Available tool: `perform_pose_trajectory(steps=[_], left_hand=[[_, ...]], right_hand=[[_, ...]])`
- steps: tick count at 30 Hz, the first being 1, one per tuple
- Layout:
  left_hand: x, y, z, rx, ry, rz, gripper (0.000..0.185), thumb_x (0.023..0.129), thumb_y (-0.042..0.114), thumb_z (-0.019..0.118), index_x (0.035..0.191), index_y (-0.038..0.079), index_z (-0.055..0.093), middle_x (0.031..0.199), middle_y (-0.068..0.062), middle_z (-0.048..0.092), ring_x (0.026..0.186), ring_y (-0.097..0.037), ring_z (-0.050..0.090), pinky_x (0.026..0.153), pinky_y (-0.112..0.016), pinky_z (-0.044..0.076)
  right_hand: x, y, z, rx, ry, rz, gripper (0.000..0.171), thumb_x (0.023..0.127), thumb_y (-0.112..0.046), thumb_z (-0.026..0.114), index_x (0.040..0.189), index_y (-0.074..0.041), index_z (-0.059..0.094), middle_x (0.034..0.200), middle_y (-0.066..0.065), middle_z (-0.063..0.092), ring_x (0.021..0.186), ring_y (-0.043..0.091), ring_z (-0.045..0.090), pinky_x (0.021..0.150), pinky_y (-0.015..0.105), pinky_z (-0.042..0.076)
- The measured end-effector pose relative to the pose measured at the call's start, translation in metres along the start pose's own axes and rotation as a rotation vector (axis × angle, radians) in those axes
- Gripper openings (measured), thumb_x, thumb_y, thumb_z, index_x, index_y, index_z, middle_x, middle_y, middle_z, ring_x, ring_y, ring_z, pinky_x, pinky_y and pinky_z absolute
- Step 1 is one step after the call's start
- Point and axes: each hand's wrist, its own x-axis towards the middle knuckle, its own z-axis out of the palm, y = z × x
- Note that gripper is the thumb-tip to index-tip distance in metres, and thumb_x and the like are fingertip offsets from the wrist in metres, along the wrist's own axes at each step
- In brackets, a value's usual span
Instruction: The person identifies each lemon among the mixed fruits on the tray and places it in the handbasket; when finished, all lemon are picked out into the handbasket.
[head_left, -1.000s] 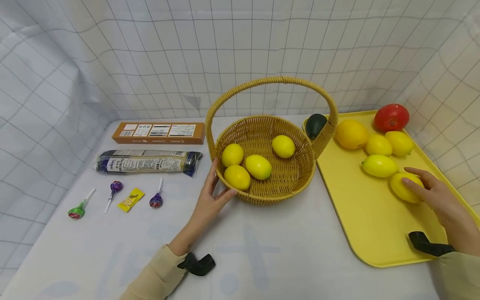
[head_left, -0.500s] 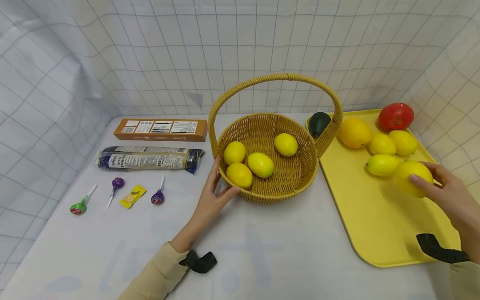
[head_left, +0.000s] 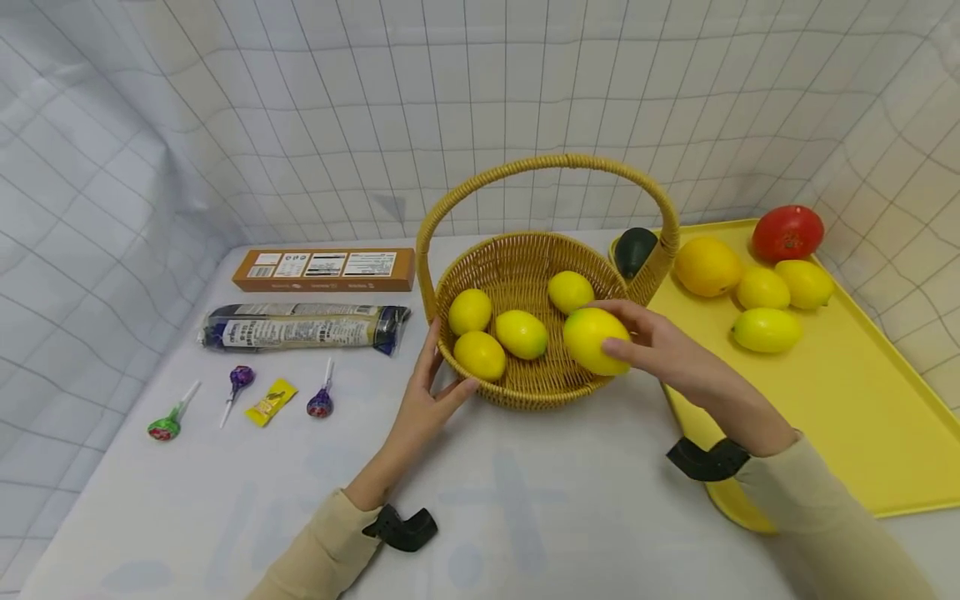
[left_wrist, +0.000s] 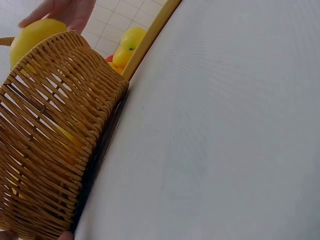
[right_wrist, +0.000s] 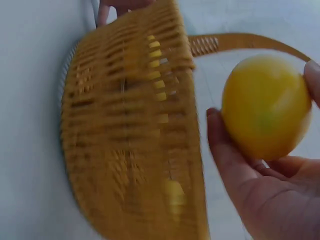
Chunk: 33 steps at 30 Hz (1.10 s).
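A wicker basket (head_left: 525,400) with a tall arched handle holds several lemons (head_left: 480,356). At its left side my left hand (head_left: 422,412) grips the wall, thumb along the near rim and fingers round the outside. Over the basket's right front part, a larger lemon (head_left: 596,342) is pinched between the thumb and fingers of my right hand (head_left: 663,346). The right wrist view shows this held lemon (right_wrist: 267,107) just past the rim, apart from the weave. In the left wrist view the basket (left_wrist: 55,135) hides most of the fruit inside.
A yellow tray (head_left: 847,417) on the right bears lemons (head_left: 767,330), an orange fruit (head_left: 707,267), a red fruit (head_left: 787,233) and a dark green one (head_left: 634,252). Leftward lie a brown box (head_left: 322,270), a wrapped pack (head_left: 303,327), lollipops (head_left: 319,404) and a yellow packet (head_left: 272,402).
My right hand has lifted the larger lemon off the tray and carried it left to above the basket. The left hand has stayed at the basket's side.
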Motion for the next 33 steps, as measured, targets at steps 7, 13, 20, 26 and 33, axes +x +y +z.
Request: perform_pose_trajectory(steps=[7, 13, 20, 26, 33], left_hand=[[-0.003, 0.003, 0.002, 0.036, 0.009, -0.022, 0.083, 0.091, -0.003, 0.057, 0.151, 0.011, 0.003, 0.155, -0.007, 0.002, 0.137, -0.033, 0.010, 0.102, -0.051, 0.030], [-0.003, 0.003, 0.002, 0.034, 0.011, -0.020, 0.082, 0.091, -0.004, 0.057, 0.152, 0.012, 0.004, 0.155, -0.006, 0.002, 0.137, -0.032, 0.011, 0.102, -0.050, 0.030], [-0.001, 0.002, 0.003, 0.025, 0.010, -0.006, 0.082, 0.090, -0.007, 0.056, 0.151, 0.009, 0.004, 0.155, -0.007, 0.002, 0.137, -0.033, 0.011, 0.101, -0.051, 0.031], [0.000, 0.000, 0.005, 0.020, 0.006, -0.009, 0.082, 0.090, -0.007, 0.056, 0.151, 0.009, 0.004, 0.154, -0.008, 0.002, 0.137, -0.033, 0.012, 0.101, -0.052, 0.031], [-0.001, 0.004, 0.002, 0.028, 0.015, -0.026, 0.082, 0.091, -0.006, 0.056, 0.151, 0.010, 0.004, 0.155, -0.007, 0.002, 0.137, -0.033, 0.011, 0.102, -0.051, 0.031]], right_hand=[[0.042, 0.000, 0.023, -0.105, -0.166, 0.125, 0.057, 0.096, -0.034, 0.055, 0.141, -0.006, 0.036, 0.136, 0.012, 0.040, 0.119, 0.027, 0.038, 0.100, 0.045, 0.030], [0.055, 0.004, 0.031, -0.292, -0.300, 0.122, 0.057, 0.093, -0.036, 0.058, 0.139, -0.007, 0.042, 0.136, 0.009, 0.043, 0.119, 0.024, 0.040, 0.099, 0.043, 0.033], [0.061, 0.010, 0.041, -0.421, -0.302, -0.027, 0.049, 0.097, -0.024, 0.054, 0.137, 0.002, 0.044, 0.134, 0.013, 0.048, 0.120, 0.023, 0.044, 0.100, 0.042, 0.036], [0.043, 0.009, 0.033, -0.157, -0.169, -0.141, 0.042, 0.099, -0.010, 0.048, 0.138, 0.003, 0.042, 0.134, 0.017, 0.048, 0.123, 0.027, 0.044, 0.098, 0.037, 0.039], [-0.016, 0.004, -0.024, -0.035, 0.001, -0.274, 0.035, 0.098, 0.003, 0.042, 0.132, 0.007, 0.046, 0.125, 0.019, 0.055, 0.113, 0.024, 0.053, 0.095, 0.030, 0.042]])
